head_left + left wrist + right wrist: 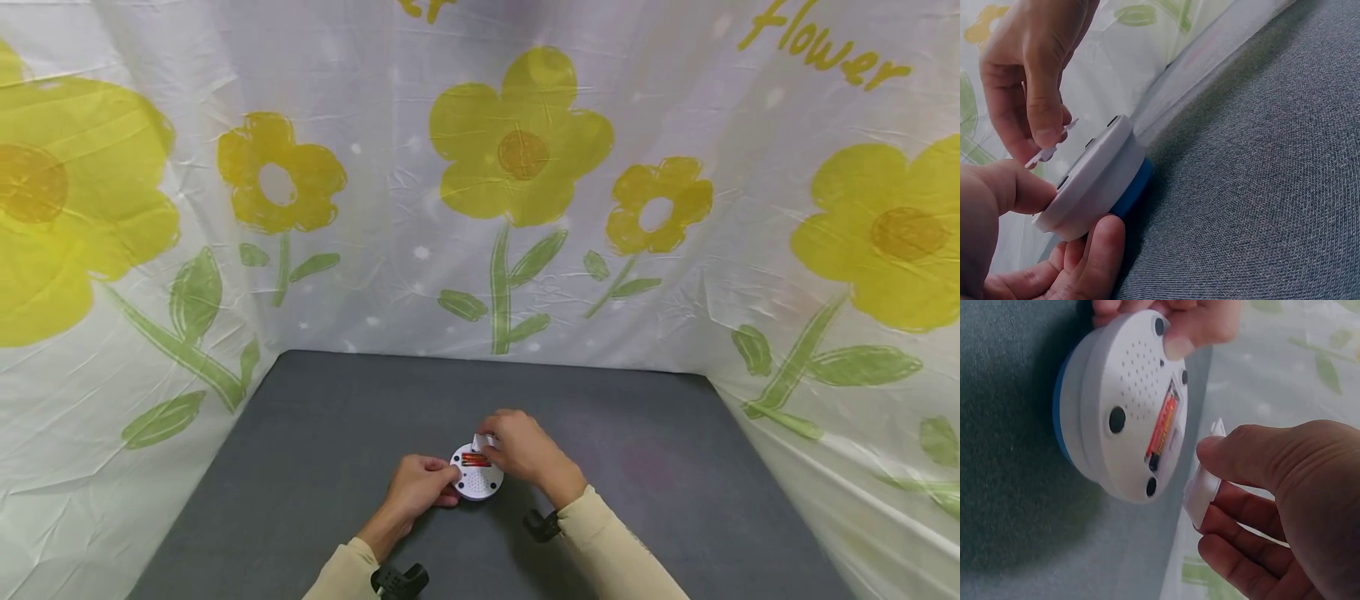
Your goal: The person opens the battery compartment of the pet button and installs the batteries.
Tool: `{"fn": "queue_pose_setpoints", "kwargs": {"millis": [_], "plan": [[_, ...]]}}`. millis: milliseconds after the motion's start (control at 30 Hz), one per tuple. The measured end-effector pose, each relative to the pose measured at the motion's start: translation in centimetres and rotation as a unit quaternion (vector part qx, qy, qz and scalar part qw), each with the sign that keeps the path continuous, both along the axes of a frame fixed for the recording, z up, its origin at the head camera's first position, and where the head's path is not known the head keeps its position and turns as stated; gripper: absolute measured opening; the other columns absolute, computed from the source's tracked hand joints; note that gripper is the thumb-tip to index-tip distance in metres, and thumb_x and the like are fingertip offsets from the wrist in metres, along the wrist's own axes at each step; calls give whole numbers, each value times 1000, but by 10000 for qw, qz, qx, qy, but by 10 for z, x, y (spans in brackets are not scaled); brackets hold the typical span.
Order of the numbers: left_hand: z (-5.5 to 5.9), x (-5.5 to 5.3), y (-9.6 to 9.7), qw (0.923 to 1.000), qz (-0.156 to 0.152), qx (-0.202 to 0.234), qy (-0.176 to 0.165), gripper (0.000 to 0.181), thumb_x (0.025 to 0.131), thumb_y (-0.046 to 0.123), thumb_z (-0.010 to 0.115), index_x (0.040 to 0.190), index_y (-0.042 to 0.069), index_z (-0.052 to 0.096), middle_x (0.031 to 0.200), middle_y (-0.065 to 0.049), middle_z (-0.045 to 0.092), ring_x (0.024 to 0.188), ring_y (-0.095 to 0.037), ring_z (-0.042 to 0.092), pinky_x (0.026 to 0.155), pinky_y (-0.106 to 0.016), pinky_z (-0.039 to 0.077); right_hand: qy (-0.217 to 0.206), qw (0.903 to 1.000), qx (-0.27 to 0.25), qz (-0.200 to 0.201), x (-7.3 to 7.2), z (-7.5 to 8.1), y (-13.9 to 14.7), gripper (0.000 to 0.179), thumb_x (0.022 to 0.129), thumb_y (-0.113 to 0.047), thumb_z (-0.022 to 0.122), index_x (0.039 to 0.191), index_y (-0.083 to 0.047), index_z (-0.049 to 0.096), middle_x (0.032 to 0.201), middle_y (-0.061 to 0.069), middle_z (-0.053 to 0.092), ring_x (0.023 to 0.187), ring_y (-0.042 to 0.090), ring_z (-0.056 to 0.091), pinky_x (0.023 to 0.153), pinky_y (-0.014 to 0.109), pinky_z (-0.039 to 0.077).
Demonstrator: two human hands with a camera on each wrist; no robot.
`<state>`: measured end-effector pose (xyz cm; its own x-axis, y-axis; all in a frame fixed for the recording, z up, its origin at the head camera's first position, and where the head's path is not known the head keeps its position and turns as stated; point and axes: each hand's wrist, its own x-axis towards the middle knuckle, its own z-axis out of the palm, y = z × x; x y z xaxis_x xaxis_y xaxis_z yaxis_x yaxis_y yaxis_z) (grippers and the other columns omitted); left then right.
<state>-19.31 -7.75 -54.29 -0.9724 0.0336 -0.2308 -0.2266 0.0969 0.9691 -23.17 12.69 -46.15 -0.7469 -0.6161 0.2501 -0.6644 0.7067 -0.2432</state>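
A round white device (478, 483) with a blue far side lies underside up on the dark table, tilted. Its underside (1138, 369) shows small speaker holes, black round feet and an uncovered battery compartment. Red and orange batteries (1163, 431) sit inside that compartment. My left hand (422, 485) pinches the device's edge, thumb on the white underside and fingers beneath the blue part. Between thumb and fingers my right hand (525, 450) holds a small white battery cover (1204, 494), apart from the device and just beside the compartment.
The dark grey cloth-covered table (360, 400) extends around both hands. White curtains (390, 250) printed with yellow flowers hang along its back and sides. Each wrist wears a black camera mount, one at the left wrist (400, 581) and one at the right wrist (542, 526).
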Motion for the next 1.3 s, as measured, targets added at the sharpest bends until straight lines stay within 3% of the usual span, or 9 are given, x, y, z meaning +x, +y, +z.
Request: {"fn": "queue_pose_setpoints", "kwargs": {"millis": [233, 533, 733, 1300], "plan": [[-1, -1, -1, 10000, -45, -35, -16, 25, 92, 12, 77, 107, -7, 76, 88, -11, 78, 70, -15, 76, 63, -29, 68, -26, 9998, 147, 102, -1, -5, -8, 18, 93, -10, 86, 110, -6, 82, 101, 7, 78, 93, 22, 74, 80, 38, 65], [-3, -1, 0, 10000, -11, -41, 62, 25, 92, 12, 76, 107, -8, 76, 89, -11, 79, 70, -15, 77, 63, -30, 68, 230, 9993, 254, 173, 2, -12, -15, 18, 90, -8, 88, 107, -6, 82, 101, 8, 78, 91, 23, 75, 77, 37, 65], [-5, -2, 0, 10000, -17, -23, 75, 24, 92, 12, 77, 107, -7, 77, 87, -10, 79, 69, -15, 76, 63, -30, 68, 38, 9991, 429, 2, 4, -14, -18, 17, 93, -11, 86, 110, -8, 83, 104, 7, 76, 94, 23, 75, 79, 36, 66], [-3, -1, 0, 10000, 32, -4, 89, 24, 91, 9, 75, 107, -9, 75, 88, -11, 78, 67, -14, 75, 61, -29, 68, 54, 9997, 237, 3, 4, -18, -19, 15, 96, -2, 78, 108, -8, 86, 100, 5, 77, 94, 20, 74, 79, 33, 65]]}}
